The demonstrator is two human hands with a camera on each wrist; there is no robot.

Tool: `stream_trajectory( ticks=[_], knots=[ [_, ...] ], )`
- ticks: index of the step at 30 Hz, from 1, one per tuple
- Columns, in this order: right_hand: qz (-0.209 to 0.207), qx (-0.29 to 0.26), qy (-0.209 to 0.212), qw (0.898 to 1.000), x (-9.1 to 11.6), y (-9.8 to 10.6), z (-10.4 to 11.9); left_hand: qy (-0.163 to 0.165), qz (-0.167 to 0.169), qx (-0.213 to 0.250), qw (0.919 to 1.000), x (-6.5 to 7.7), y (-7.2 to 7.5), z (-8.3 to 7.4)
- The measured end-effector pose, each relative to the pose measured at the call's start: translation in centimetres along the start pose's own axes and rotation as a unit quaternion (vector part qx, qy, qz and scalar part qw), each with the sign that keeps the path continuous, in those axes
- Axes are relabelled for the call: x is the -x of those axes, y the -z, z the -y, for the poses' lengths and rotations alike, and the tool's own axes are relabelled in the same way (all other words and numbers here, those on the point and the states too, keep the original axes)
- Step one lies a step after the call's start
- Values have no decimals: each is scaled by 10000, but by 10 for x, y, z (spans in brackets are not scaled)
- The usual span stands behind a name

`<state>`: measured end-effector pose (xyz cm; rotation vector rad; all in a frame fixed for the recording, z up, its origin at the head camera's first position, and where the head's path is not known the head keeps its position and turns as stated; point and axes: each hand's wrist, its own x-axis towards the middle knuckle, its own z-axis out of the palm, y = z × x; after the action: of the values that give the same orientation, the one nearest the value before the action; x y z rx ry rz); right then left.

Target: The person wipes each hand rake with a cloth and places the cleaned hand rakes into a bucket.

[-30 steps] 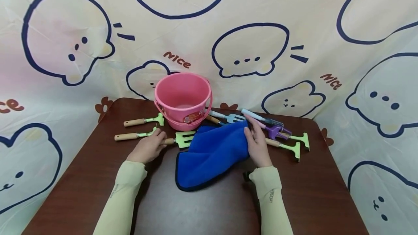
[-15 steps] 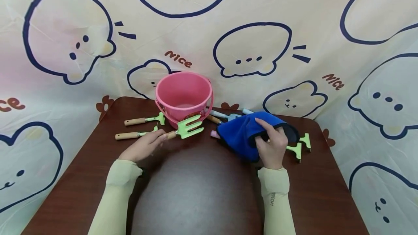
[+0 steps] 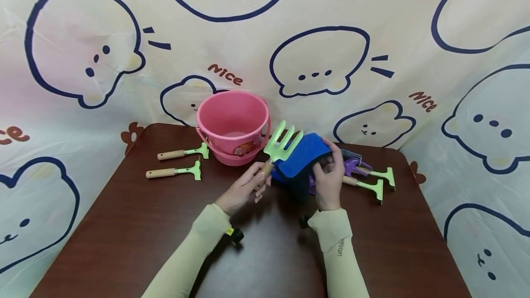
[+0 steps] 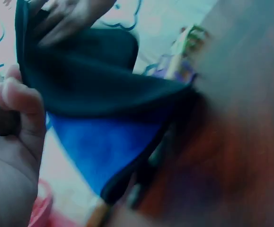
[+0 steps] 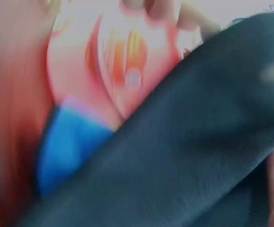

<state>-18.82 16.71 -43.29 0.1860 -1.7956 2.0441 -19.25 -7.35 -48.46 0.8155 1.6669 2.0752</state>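
Observation:
In the head view my left hand (image 3: 240, 190) grips the wooden handle of a green garden hand fork (image 3: 279, 148), tines pointing up and away. My right hand (image 3: 330, 183) pinches the edge of a blue cloth (image 3: 308, 151) with black trim and a dark underside. The fork's tines overlap the cloth in this view. Seen from the left wrist, the cloth (image 4: 108, 146) hangs in a fold beside my left fingers (image 4: 25, 101). The blurred right wrist view is largely filled by the dark side of the cloth (image 5: 174, 132).
A pink bucket (image 3: 232, 153) stands at the table's back. Two green-headed tools (image 3: 182, 172) with wooden handles lie left of it. Beyond my right hand lie a purple tool (image 3: 352, 167) and two more green-headed tools (image 3: 376, 190). A patterned curtain (image 3: 314, 3) hangs behind.
My left hand has raised the fork from the table and carried it right, up to the cloth. My right hand swept the cloth right, then came partly back; the cloth is now bunched smaller.

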Motion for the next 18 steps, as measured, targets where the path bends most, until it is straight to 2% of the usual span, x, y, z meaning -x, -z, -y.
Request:
stream_trajectory(
  ticks=[3, 7, 12, 18],
  knots=[
    [245, -782, -684, 9943, -2, -7, -11, 212, 76, 270, 9994, -1, -8, 4],
    [759, -999, -1320, 9833, -2, -16, -24, 636, 26, 206, 9978, -2, -9, 7],
    [991, -554, -1368, 9841, 0, -22, -32, 901, 26, -327, 9954, -5, -9, 11],
    [1045, 315, -1307, 9854, 0, -22, -35, 1110, -98, -439, 9928, -2, -8, 12]
  ],
)
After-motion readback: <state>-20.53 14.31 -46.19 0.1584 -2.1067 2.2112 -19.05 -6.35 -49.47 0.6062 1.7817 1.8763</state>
